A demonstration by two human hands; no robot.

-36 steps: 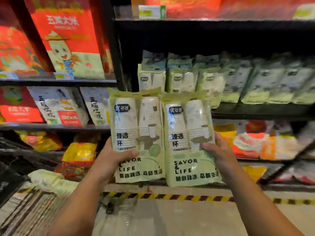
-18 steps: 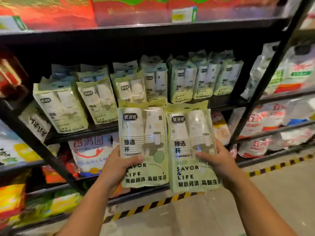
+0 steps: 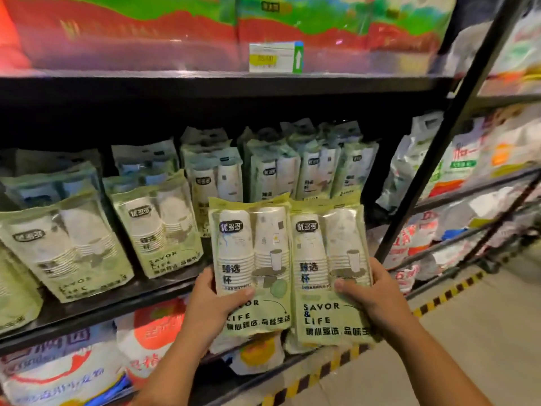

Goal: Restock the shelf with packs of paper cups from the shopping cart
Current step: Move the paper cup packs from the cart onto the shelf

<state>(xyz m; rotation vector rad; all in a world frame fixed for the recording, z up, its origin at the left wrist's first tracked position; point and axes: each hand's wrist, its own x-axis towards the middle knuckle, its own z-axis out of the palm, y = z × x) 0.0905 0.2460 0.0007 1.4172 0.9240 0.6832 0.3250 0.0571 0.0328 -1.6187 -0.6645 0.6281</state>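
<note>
I hold two green packs of paper cups upright, side by side, in front of the black shelf (image 3: 96, 307). My left hand (image 3: 213, 306) grips the left pack (image 3: 251, 259) by its lower left edge. My right hand (image 3: 371, 291) grips the right pack (image 3: 329, 265) by its lower right edge. Both packs show white cup stacks and the words "SAVOR & LIFE". On the shelf board stand several matching cup packs (image 3: 158, 224), leaning back in rows. The held packs hang in front of the shelf's front edge, right of its middle. The shopping cart is out of view.
A black slanted upright (image 3: 439, 159) bounds the shelf bay on the right. Red and white bags (image 3: 73, 364) fill the shelf below. Red and green packs (image 3: 146, 27) and a price tag (image 3: 275, 57) sit above. Yellow-black tape (image 3: 445, 297) marks the floor edge.
The view has swung from the cart to face the cup shelf squarely and closer. Both hands have carried the two packs up toward the shelf's front edge.
</note>
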